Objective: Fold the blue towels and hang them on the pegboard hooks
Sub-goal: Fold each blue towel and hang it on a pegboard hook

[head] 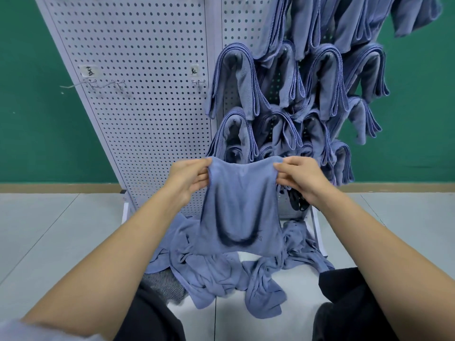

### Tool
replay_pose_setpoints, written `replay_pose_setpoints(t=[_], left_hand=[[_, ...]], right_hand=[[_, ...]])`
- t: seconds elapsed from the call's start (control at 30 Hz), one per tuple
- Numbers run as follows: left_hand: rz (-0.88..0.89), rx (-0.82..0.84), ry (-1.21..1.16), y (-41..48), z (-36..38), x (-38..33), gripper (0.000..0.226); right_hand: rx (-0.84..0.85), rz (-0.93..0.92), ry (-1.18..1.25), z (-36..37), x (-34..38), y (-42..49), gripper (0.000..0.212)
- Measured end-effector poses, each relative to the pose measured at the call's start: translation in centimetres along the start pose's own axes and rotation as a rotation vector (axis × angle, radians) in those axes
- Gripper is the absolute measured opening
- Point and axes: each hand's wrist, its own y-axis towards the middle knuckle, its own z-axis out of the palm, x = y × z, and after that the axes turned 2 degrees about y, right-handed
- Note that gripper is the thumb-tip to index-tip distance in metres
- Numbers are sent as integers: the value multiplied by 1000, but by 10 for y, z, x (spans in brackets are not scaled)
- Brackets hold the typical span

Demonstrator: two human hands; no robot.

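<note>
Holding a blue towel (240, 207) up before the lower edge of the pegboard (138, 107), pinched at its top corners by left hand (190, 179) and right hand (301, 179), fingers curled on the cloth. Hanging limp and sagging in the middle, so judged light, soft, not slippery. Best kept by corners and hem for folding. More to fold in the heap of towels (221, 281) on the floor at the pegboard's foot
</note>
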Motion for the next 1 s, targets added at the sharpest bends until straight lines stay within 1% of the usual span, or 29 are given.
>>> replay_pose_setpoints(t=[0.1,0.23,0.3,0.4,0.47,0.57,0.6,0.67,0.7,0.73,0.8,0.83,0.9,0.93,0.97,1.0], left_hand=[[82,62,97,-13,26,7,8],[182,70,174,-25,50,8,11],[204,67,186,-26,54,8,15],[209,100,170,-26,56,6,14],[230,142,135,-27,57,5,12],[273,178,161,-26,56,4,5],[276,181,173,-25,56,4,4],[267,168,176,-22,57,5,9],[265,159,178,-21,58,5,12],[270,164,186,-21,58,4,14],[293,221,211,-21,59,1,16],[306,258,223,-21,58,0,18],[332,318,243,-22,56,-3,21],[341,341,255,-21,55,-4,23],[345,354,272,-20,53,-5,24],[343,353,292,-17,50,-5,24]], right_hand=[[61,-85,-121,22,1,-6,17],[47,-191,-227,37,3,-13,8],[45,-205,-229,39,4,-15,8],[93,-177,-110,39,6,-20,4],[140,-154,-47,37,7,-22,11],[233,-142,-16,30,10,-26,31],[264,-138,-10,28,11,-27,35],[282,-147,-15,21,11,-26,36],[260,-185,-57,17,11,-24,36],[223,-254,-153,11,12,-21,35],[168,-404,-454,-4,13,-11,40],[172,-449,-607,-12,13,-6,48],[228,-447,-828,-21,8,2,66],[265,-421,-879,-22,5,6,67],[295,-397,-898,-23,2,9,59],[303,-366,-908,-22,2,9,45]])
